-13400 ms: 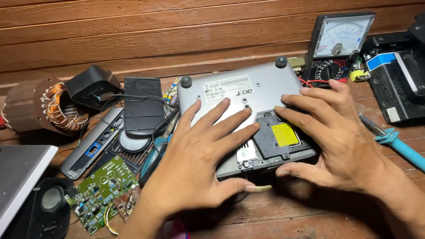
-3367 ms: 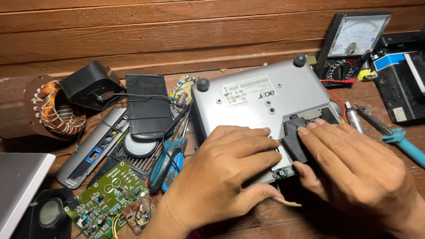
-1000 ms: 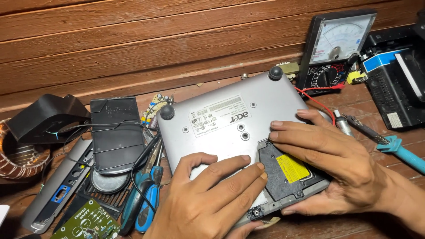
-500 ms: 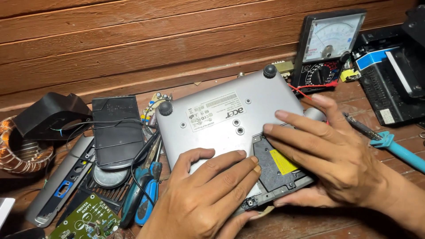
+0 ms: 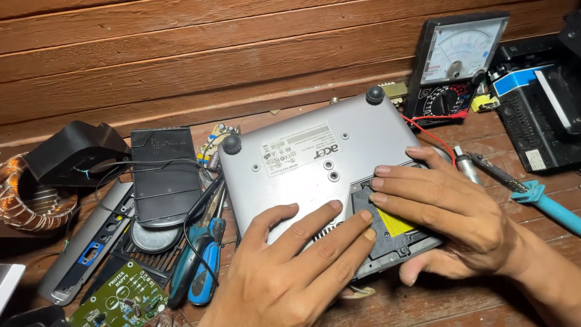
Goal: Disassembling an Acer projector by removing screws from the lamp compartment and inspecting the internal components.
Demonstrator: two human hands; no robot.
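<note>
A silver-grey projector point(image 5: 302, 163) lies upside down on the wooden table, two black round feet up. Near its front right corner is an open bay with a dark cover panel point(image 5: 382, 233) and a yellow label point(image 5: 396, 223). My left hand point(image 5: 290, 272) lies flat on the casing, fingertips at the panel's left edge. My right hand point(image 5: 451, 212) rests on the panel's right side, fingers spread over it and thumb curled under the projector's edge.
Left of the projector lie blue-handled pliers point(image 5: 203, 266), a green circuit board point(image 5: 118, 303), a black ribbed cover point(image 5: 163, 175) and a copper coil point(image 5: 27, 200). An analog multimeter point(image 5: 457, 60), a blue-handled soldering iron point(image 5: 532, 197) and a black device point(image 5: 541, 112) stand at right.
The view has shifted slightly. My left hand has slid right along the casing toward the panel; my right hand still covers the panel's right side.
</note>
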